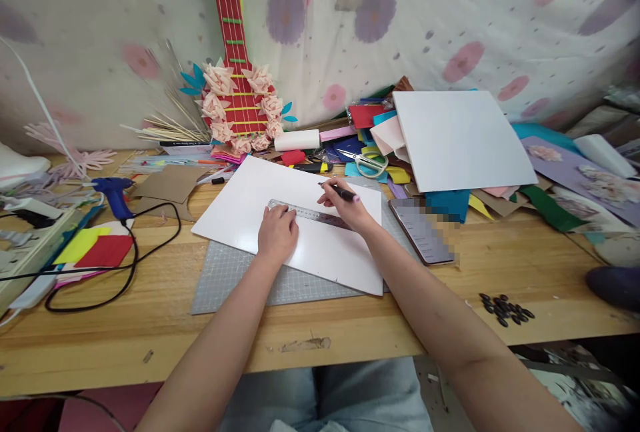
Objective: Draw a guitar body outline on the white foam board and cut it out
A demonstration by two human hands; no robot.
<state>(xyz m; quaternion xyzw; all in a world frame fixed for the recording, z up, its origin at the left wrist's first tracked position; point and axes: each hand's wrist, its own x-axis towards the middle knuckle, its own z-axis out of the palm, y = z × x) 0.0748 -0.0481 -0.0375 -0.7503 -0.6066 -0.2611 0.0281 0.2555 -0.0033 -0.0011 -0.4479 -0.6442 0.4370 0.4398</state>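
Observation:
A white board point(320, 252) lies at an angle over a grey cutting mat point(225, 279). Across its middle runs a metal ruler point(315, 216). My left hand point(278, 235) presses down on the ruler's left end, fingers bent and close together. In my right hand point(345, 204) is a black pen point(343, 193) with a pinkish end, gripped between thumb and fingers, its tip pointing left just above the ruler. Whether the tip touches the board I cannot tell. Part of the ruler's right end is hidden by my right hand.
A phone point(417, 232) and dark oval beads point(505, 310) lie to the right. Scissors point(367, 162), coloured scraps and a second white board point(460, 139) sit behind. A blue glue gun point(114, 195) with looping cable stands left; a red flower-trimmed guitar point(240, 102) leans at the back.

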